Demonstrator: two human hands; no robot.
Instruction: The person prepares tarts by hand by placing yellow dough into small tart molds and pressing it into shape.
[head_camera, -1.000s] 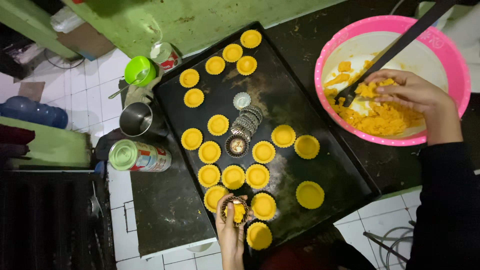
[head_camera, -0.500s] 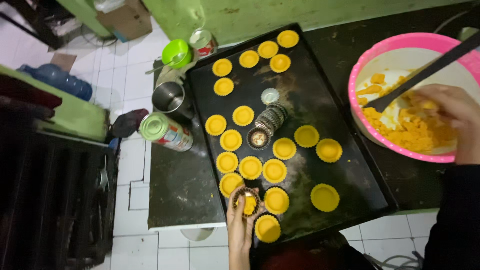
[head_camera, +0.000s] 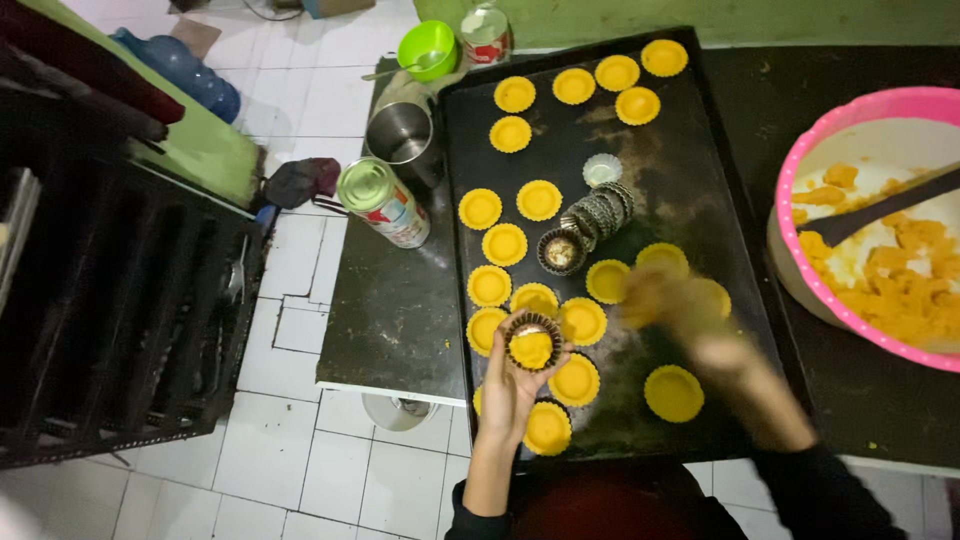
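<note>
My left hand (head_camera: 512, 385) holds a small fluted metal tart mould (head_camera: 531, 342) with yellow dough in it, over the near edge of a black baking tray (head_camera: 700, 200). My right hand (head_camera: 680, 310) is blurred above the tray's middle, with what looks like a lump of yellow dough in its fingers. Several filled yellow tart moulds (head_camera: 539, 200) lie in rows on the tray. A stack of empty moulds (head_camera: 600, 210) lies tipped over at the tray's centre.
A pink bowl (head_camera: 800, 150) of yellow dough with a dark spatula (head_camera: 880, 210) stands at the right. Left of the tray are a steel cup (head_camera: 404, 135), a tin can (head_camera: 384, 200), a green bowl (head_camera: 428, 45). White tiled floor lies beyond the table edge.
My right hand has left the pink bowl and swung left over the tray toward the mould. The left hand stays holding the mould. The camera has shifted.
</note>
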